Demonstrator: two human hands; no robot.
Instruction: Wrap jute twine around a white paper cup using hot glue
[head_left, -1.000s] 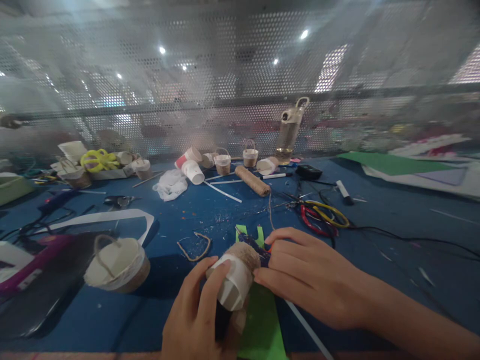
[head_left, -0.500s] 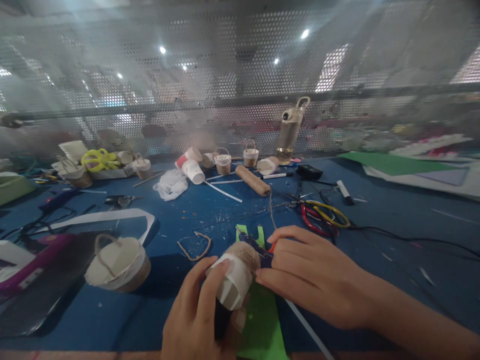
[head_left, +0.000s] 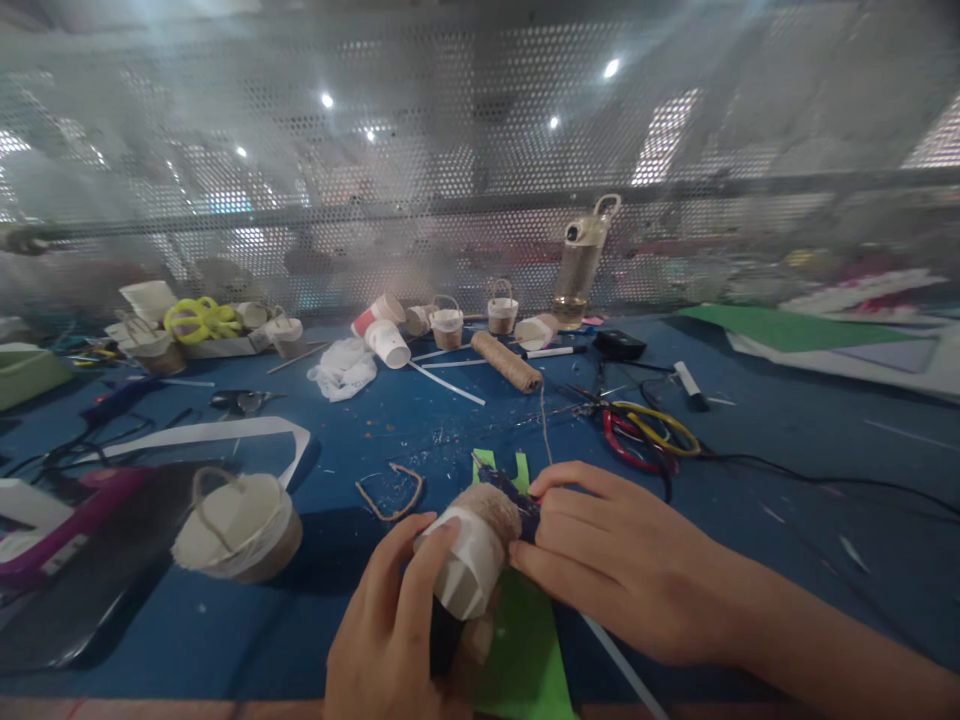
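My left hand grips a small paper cup, tipped on its side, with a white band around it and brown twine coiled on its far end. Beside that end, my right hand is closed, its thumb tip touching the cup. The jute twine runs from its roll down to the right fingers, which appear to pinch it; the pinch itself is hidden. Just behind the cup lies a dark blue tool, seemingly a glue gun, partly covered. Green paper is under the hands.
At left stands a finished-looking little bucket with a twine handle. A loose twine piece lies nearby. Scissors and a black cable are at right. Paper cups, small buckets and a bottle line the back before a perforated screen.
My right hand has shifted slightly left, covering more of the orange part of the blue tool. The twine now hangs straighter. The left hand and cup have barely moved.
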